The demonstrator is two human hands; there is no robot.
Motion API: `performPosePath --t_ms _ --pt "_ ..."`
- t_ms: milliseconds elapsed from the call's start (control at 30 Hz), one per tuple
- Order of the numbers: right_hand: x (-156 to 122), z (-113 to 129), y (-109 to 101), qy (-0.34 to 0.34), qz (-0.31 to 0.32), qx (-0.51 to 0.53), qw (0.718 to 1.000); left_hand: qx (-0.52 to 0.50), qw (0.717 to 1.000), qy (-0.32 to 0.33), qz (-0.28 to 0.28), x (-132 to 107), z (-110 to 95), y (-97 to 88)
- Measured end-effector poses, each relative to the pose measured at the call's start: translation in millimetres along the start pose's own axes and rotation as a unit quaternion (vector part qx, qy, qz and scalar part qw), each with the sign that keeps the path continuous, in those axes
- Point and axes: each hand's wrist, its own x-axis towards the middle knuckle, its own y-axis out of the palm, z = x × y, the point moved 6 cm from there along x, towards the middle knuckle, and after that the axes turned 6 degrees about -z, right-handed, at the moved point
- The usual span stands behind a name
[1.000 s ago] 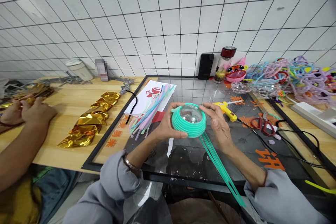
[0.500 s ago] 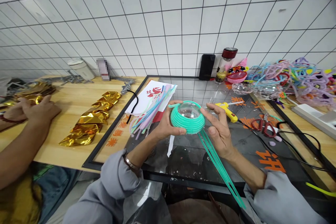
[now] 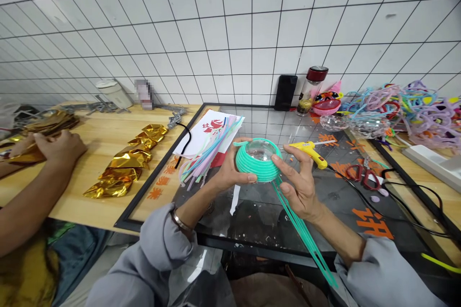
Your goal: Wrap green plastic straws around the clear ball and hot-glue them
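Dome (image 3: 260, 150), sides coiled in green cord (image 3: 258, 171), clear top bare, strands (image 3: 300, 228) hanging loose below.
Held above tabletop (image 3: 219, 220) near edge; left hand (image 3: 230, 169) grasping it, right hand (image 3: 301, 186) unclenched, index finger (image 3: 283, 168) on cord.

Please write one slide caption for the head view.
Wearer's left hand holds a clear dome ringed with green coils; right hand touches it.

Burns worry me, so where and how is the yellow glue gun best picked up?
Probably by its handle, from the right and near side: it slants that way towards the cord, while the front end points left, beside the right hand.
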Motion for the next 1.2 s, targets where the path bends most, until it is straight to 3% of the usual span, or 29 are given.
performPosePath --t_ms 700,900,1200 --pt "1 10 1 -0.103 -0.007 -0.109 0.989 0.094 0.995 0.039 0.011 1 -2 1.0" --pt "0 13 2 -0.105 -0.008 -0.106 0.989 0.107 0.993 0.041 0.021 -2 -4 5.4" --pt "-2 15 5 -0.098 0.003 -0.110 0.989 0.193 0.970 0.137 0.055 -5 -7 11.8"
